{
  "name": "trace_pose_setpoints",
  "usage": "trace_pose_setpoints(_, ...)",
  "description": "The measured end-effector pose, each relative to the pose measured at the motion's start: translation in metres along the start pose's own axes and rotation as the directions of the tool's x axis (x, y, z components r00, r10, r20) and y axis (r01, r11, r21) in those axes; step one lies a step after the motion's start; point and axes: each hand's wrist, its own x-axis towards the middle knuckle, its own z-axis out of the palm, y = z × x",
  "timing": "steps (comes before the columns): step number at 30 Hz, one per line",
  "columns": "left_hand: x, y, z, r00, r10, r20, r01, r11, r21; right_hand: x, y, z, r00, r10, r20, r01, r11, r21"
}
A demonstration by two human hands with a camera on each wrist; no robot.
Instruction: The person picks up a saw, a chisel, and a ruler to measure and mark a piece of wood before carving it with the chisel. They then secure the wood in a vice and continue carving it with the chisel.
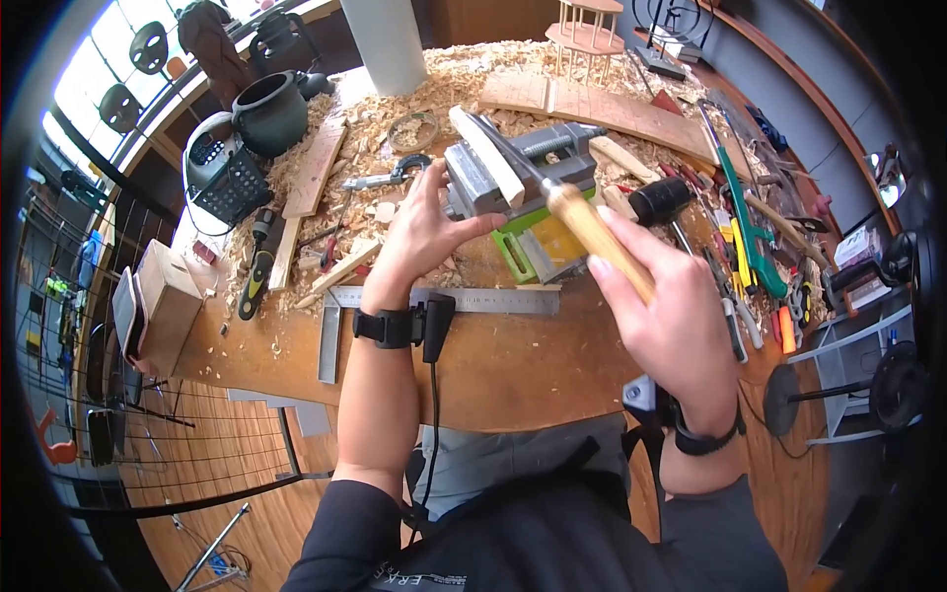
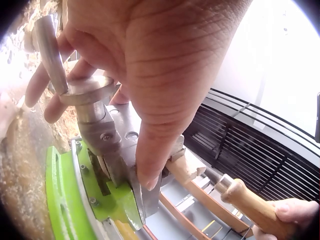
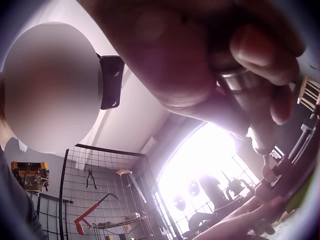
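A grey bench vise (image 1: 478, 187) with a green base (image 1: 523, 247) stands on the wooden workbench (image 1: 464, 365), holding a pale curved strip of wood (image 1: 488, 158). My left hand (image 1: 424, 222) rests against the vise's left side. In the left wrist view the thumb (image 2: 150, 155) presses on the vise and the other fingers spread behind its round screw head (image 2: 87, 90). My right hand (image 1: 671, 306) grips the wooden handle of a chisel (image 1: 597, 232). Its steel blade (image 1: 508, 148) lies along the strip's right side. In the right wrist view the fingers (image 3: 255, 47) wrap the handle.
Wood shavings cover the bench's far half. A steel square (image 1: 473, 299) lies in front of the vise. To the right are a black mallet (image 1: 661, 200), a green clamp (image 1: 750, 222) and several hand tools. Leftward are a box (image 1: 173, 296) and a basket (image 1: 227, 178).
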Motion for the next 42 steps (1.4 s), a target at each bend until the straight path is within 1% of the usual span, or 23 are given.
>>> trace_pose_setpoints(1, -0.002, 0.0, 0.001, 1.0, -0.011, 0.023, 0.011, 1.0, 0.004, 0.0, -0.004, -0.001, 0.994, 0.092, 0.061, -0.091, 0.996, -0.014)
trace_pose_setpoints(3, -0.003, -0.001, 0.002, 0.999, -0.018, 0.027, 0.017, 1.0, 0.012, -0.003, -0.004, -0.003, 0.993, 0.099, 0.067, -0.098, 0.995, -0.01)
trace_pose_setpoints(6, -0.002, 0.002, -0.001, 1.0, -0.012, 0.016, 0.012, 1.0, 0.004, -0.003, 0.001, -0.001, 0.996, 0.07, 0.064, -0.072, 0.997, 0.029)
trace_pose_setpoints(8, -0.003, 0.003, 0.0, 0.999, -0.029, 0.029, 0.029, 0.999, -0.013, 0.001, 0.003, 0.004, 0.999, -0.035, -0.021, 0.034, 0.999, -0.015)
trace_pose_setpoints(9, -0.004, 0.002, 0.001, 0.999, -0.031, 0.034, 0.031, 0.999, -0.011, 0.007, 0.001, 0.006, 1.0, -0.002, -0.007, 0.002, 1.0, -0.03)
trace_pose_setpoints(12, -0.003, 0.002, 0.0, 0.999, -0.038, 0.025, 0.039, 0.999, -0.021, 0.005, -0.001, 0.005, 1.0, -0.006, -0.003, 0.006, 1.0, -0.031)
trace_pose_setpoints(13, -0.003, 0.003, 0.0, 0.999, -0.025, 0.026, 0.026, 1.0, -0.011, -0.001, 0.003, 0.005, 0.998, -0.041, -0.046, 0.042, 0.999, 0.006)
trace_pose_setpoints(15, -0.002, 0.004, -0.001, 0.999, -0.02, 0.027, 0.02, 1.0, 0.02, 0.004, 0.003, 0.005, 0.998, -0.054, -0.04, 0.053, 0.999, -0.009)
trace_pose_setpoints(18, -0.004, 0.002, 0.002, 1.0, -0.017, -0.012, 0.017, 1.0, -0.007, 0.017, 0.003, 0.012, 1.0, 0.004, -0.001, -0.004, 1.0, -0.013)
trace_pose_setpoints(20, -0.005, -0.003, 0.005, 1.0, 0.01, -0.024, -0.01, 1.0, 0.003, 0.025, 0.008, 0.021, 0.992, -0.068, -0.109, 0.063, 0.997, -0.047)
trace_pose_setpoints(21, -0.004, -0.004, 0.005, 0.999, 0.033, -0.039, -0.032, 0.999, 0.012, 0.022, 0.005, 0.017, 0.992, -0.009, -0.124, 0.008, 1.0, -0.013)
trace_pose_setpoints(22, -0.004, -0.004, 0.005, 0.998, 0.03, -0.049, -0.03, 1.0, 0.006, 0.017, 0.006, 0.013, 0.993, -0.019, -0.119, 0.017, 1.0, -0.019)
trace_pose_setpoints(24, -0.005, -0.003, 0.005, 0.999, 0.043, -0.033, -0.042, 0.999, 0.012, 0.003, 0.017, -0.001, 0.98, 0.005, -0.199, 0.034, 0.981, 0.192)
trace_pose_setpoints(25, -0.005, -0.003, 0.006, 0.998, 0.039, -0.041, -0.039, 0.999, 0.005, -0.006, 0.019, -0.01, 0.979, 0.03, -0.2, 0.011, 0.98, 0.2)
trace_pose_setpoints(26, -0.005, -0.003, 0.005, 0.998, 0.05, -0.036, -0.05, 0.999, 0.0, -0.015, 0.018, -0.02, 0.976, 0.168, -0.14, -0.128, 0.957, 0.26)
trace_pose_setpoints(29, -0.005, -0.005, 0.008, 0.998, 0.056, -0.032, -0.056, 0.998, 0.001, -0.038, 0.023, -0.035, 0.97, 0.219, -0.105, -0.181, 0.939, 0.292)
trace_pose_setpoints(31, -0.005, -0.005, 0.007, 0.998, 0.061, -0.036, -0.061, 0.998, 0.01, -0.047, 0.026, -0.039, 0.948, 0.316, 0.037, -0.304, 0.865, 0.399)
trace_pose_setpoints(32, -0.005, -0.006, 0.007, 0.998, 0.062, -0.025, -0.061, 0.998, 0.019, -0.051, 0.026, -0.04, 0.946, 0.323, 0.036, -0.309, 0.858, 0.409)
trace_pose_setpoints(34, -0.004, -0.008, 0.007, 0.996, 0.079, -0.039, -0.079, 0.997, 0.008, -0.055, 0.026, -0.043, 0.925, 0.349, 0.147, -0.379, 0.845, 0.377)
trace_pose_setpoints(35, -0.004, -0.007, 0.007, 0.996, 0.081, -0.033, -0.081, 0.997, 0.014, -0.056, 0.026, -0.044, 0.928, 0.341, 0.149, -0.372, 0.86, 0.35)
trace_pose_setpoints(37, -0.004, -0.004, 0.006, 0.999, 0.035, -0.006, -0.035, 0.996, -0.076, -0.059, 0.029, -0.045, 0.932, 0.329, 0.15, -0.361, 0.864, 0.35)
trace_pose_setpoints(40, -0.005, 0.002, 0.004, 0.998, 0.067, -0.016, -0.066, 0.997, 0.029, -0.064, 0.034, -0.044, 0.939, 0.308, 0.151, -0.342, 0.872, 0.351)
trace_pose_setpoints(42, -0.004, -0.001, 0.005, 0.999, 0.052, -0.011, -0.051, 0.999, 0.015, -0.065, 0.033, -0.045, 0.938, 0.3, 0.172, -0.342, 0.875, 0.343)
